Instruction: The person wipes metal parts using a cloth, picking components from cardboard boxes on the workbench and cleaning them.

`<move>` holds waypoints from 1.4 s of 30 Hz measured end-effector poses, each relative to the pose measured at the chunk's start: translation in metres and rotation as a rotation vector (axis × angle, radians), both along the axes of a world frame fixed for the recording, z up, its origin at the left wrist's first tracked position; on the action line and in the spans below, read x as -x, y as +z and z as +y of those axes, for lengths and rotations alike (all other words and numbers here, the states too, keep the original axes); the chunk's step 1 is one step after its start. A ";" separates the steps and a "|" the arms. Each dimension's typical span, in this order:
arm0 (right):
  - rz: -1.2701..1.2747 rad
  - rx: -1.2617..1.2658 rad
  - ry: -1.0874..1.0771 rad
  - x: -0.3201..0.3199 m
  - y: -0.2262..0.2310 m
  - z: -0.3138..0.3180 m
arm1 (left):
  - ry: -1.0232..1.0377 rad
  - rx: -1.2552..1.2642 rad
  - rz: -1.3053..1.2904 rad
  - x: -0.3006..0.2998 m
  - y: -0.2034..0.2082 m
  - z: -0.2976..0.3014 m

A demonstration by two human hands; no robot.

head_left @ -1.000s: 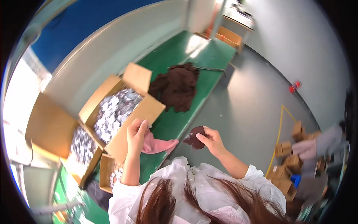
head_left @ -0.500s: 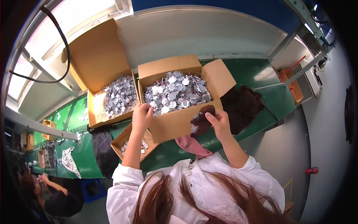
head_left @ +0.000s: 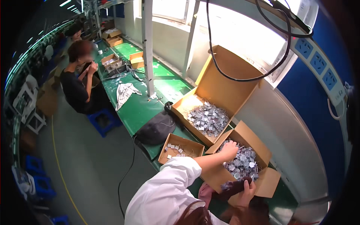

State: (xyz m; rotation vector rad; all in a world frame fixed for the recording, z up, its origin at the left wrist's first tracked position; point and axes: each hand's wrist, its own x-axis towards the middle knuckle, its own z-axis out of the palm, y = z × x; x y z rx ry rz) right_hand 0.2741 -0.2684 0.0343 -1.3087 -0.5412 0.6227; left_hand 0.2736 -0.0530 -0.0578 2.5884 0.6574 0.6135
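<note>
My left hand [head_left: 229, 150] is over the near-left side of an open cardboard box [head_left: 214, 179], its fingers curled together at the heap of small silvery-white pieces [head_left: 243, 162] with thin wires. Whatever those fingers hold, if anything, is hidden. At the box's near right, my right hand [head_left: 247, 194] pinches a dark brown cloth [head_left: 233, 187] with the thumb on top. A pale, shiny bit [head_left: 226, 186] shows at the cloth's left end. Pink cloth [head_left: 205, 192] hangs below it.
A larger open carton [head_left: 195, 127] holds small square pieces; a shallow cardboard tray [head_left: 165, 154] has a few more. Beside them lies a black bag [head_left: 157, 129]. A metal post [head_left: 148, 48] rises from the green bench [head_left: 131, 120]. A black cable [head_left: 213, 56] loops overhead. Co-workers [head_left: 77, 86] sit farther left.
The view has swung left, showing more of the bench and the co-workers. My left hand has gone from the box's rim to over the heap. The brown cloth stays in my right hand.
</note>
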 end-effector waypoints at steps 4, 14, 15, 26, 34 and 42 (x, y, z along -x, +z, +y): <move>0.031 -0.039 0.061 -0.026 -0.018 -0.016 | 0.033 0.041 0.017 -0.025 -0.005 0.002; 0.042 -0.035 0.076 -0.058 -0.023 -0.041 | -0.018 0.004 0.041 -0.054 -0.020 0.007; 0.046 -0.042 0.079 -0.060 -0.025 -0.041 | -0.029 -0.003 0.048 -0.054 -0.022 0.008; 0.071 -0.049 0.101 -0.056 -0.028 -0.042 | 0.026 0.218 -0.365 -0.035 0.001 -0.008; 0.019 0.015 0.095 -0.026 -0.018 -0.028 | 0.004 0.241 -0.359 -0.001 0.016 -0.016; -0.681 0.459 0.090 -0.004 0.021 -0.012 | -0.340 0.189 -0.359 0.146 0.107 0.025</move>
